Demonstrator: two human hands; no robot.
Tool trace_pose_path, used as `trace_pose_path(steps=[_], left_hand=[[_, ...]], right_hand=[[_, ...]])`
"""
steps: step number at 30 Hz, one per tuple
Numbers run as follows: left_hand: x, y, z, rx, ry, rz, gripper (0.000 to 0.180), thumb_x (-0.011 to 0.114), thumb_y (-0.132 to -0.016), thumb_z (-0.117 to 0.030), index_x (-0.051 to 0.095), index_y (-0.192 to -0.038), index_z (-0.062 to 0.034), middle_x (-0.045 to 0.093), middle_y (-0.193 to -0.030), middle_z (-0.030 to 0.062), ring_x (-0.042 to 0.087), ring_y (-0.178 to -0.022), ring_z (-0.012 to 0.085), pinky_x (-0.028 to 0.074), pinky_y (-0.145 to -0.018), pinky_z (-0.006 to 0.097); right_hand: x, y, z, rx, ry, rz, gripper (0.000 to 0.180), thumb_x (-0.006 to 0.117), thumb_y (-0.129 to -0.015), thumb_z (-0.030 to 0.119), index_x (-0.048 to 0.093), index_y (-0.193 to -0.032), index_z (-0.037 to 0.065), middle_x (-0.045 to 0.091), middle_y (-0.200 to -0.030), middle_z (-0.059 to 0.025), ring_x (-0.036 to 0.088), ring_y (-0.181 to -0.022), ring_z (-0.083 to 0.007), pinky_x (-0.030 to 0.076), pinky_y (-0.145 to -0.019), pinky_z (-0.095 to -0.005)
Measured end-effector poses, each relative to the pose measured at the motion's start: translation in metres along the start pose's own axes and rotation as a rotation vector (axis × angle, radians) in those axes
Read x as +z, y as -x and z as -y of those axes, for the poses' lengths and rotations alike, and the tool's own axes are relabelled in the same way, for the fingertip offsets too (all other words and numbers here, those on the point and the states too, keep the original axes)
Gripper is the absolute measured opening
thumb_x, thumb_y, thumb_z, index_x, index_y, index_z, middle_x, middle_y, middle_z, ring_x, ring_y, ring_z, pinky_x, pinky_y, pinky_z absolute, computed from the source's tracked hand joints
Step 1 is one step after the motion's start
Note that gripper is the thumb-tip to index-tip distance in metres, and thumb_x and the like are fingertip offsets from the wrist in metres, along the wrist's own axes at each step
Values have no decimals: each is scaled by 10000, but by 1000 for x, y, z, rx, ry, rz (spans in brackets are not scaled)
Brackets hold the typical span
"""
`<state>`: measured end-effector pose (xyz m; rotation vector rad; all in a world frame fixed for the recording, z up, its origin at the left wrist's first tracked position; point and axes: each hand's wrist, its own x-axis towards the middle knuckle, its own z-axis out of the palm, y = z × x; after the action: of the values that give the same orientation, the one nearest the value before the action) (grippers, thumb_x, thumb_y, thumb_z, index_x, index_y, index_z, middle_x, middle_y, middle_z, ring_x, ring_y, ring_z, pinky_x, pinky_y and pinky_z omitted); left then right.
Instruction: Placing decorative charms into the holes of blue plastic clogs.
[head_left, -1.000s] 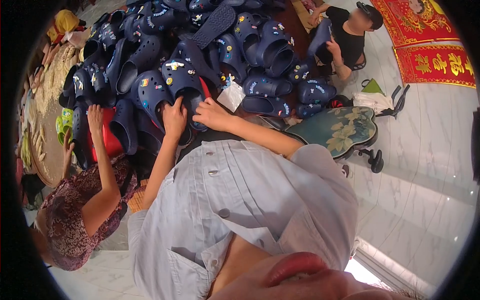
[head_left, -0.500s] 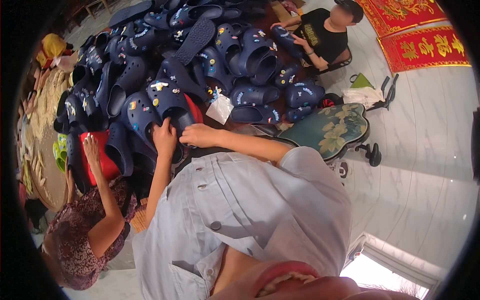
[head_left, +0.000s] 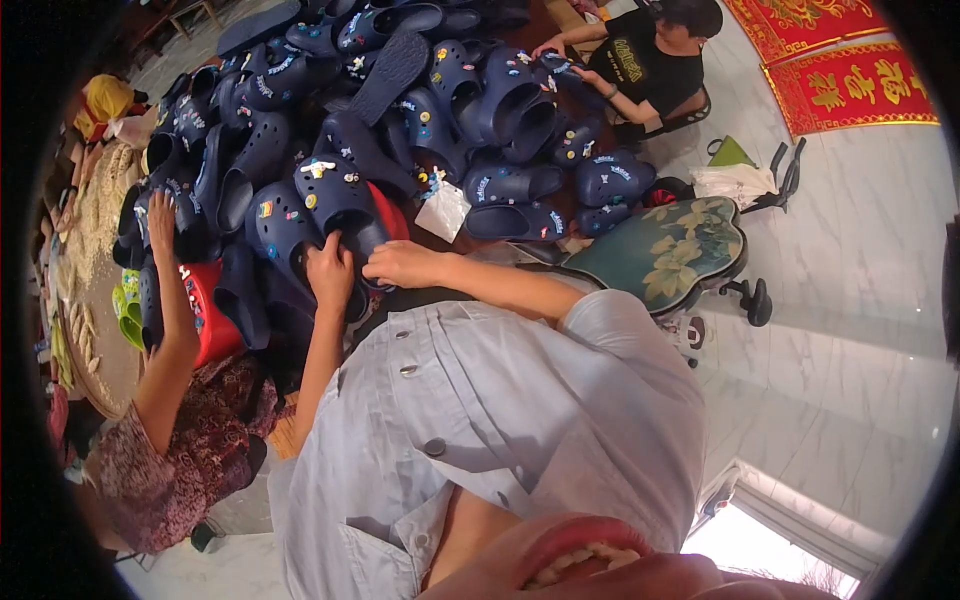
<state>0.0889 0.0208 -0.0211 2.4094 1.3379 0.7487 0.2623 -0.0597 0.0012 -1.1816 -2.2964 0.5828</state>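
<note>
A navy clog (head_left: 331, 196) with charms on its top lies before me, its toe pointing away. My left hand (head_left: 328, 264) is closed on the near left rim of its opening. My right hand (head_left: 398, 264) grips the near right edge by the heel, fingers curled and partly hidden. Close against it on the left rests another navy clog (head_left: 275, 222), decorated with small charms. Part of a red container (head_left: 388, 212) shows behind the clog on the right. Beside it lies a small clear plastic bag (head_left: 440, 212).
Navy clogs (head_left: 385, 75) are heaped over the table. At left, a co-worker's hand (head_left: 161, 228) touches the pile near a red container (head_left: 212, 318). Another person (head_left: 655, 70) sits far right with a clog. A flowered stool seat (head_left: 665, 250) stands at my right.
The left co-worker's arm has moved from the red container to the clogs farther away. The seated person has lowered the head and moved the held clog. My hands have barely shifted.
</note>
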Motion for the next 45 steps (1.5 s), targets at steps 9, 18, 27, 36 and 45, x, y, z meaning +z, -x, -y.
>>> trace_pose_path(steps=[9, 18, 27, 36, 45], left_hand=[[-2, 0, 1, -12, -1, 29, 278, 621, -803, -128, 660, -1078, -123, 538, -878, 262, 578, -763, 415, 472, -660, 477], [-3, -1, -1, -22, -9, 25, 288, 625, -795, -132, 665, -1080, -122, 535, -851, 255, 580, -784, 419, 473, -666, 490], [-3, -1, -3, 2, -5, 0, 280, 630, -793, -137, 668, -1071, -124, 540, -820, 254, 581, -746, 414, 478, -650, 485], [1, -1, 3, -11, -7, 4, 278, 633, -796, -141, 665, -1072, -126, 544, -854, 259, 577, -777, 434, 475, -673, 493], [3, -3, 5, -28, 21, 27, 281, 638, -785, -132, 666, -1065, -130, 540, -883, 267, 582, -768, 435, 485, -668, 493]], right_hand=[[-4, 0, 2, 12, -19, -103, 212, 736, -723, 143, 630, -899, 94, 547, -873, -57, 550, -874, -260, 481, -759, -372], [-4, -1, 5, 72, -69, -169, 212, 706, -751, 103, 622, -946, 102, 545, -866, -65, 552, -870, -266, 480, -758, -373], [0, 0, 1, 104, -88, -124, 96, 636, -823, 128, 629, -917, 116, 530, -842, -84, 563, -868, -292, 478, -763, -392], [-3, -3, -13, 37, -73, -147, 194, 672, -763, 107, 651, -948, 49, 585, -895, -103, 577, -904, -305, 492, -784, -396], [3, -8, -8, -38, 199, -59, 65, 551, -792, 130, 552, -835, 82, 538, -822, -73, 579, -848, -259, 499, -729, -370]])
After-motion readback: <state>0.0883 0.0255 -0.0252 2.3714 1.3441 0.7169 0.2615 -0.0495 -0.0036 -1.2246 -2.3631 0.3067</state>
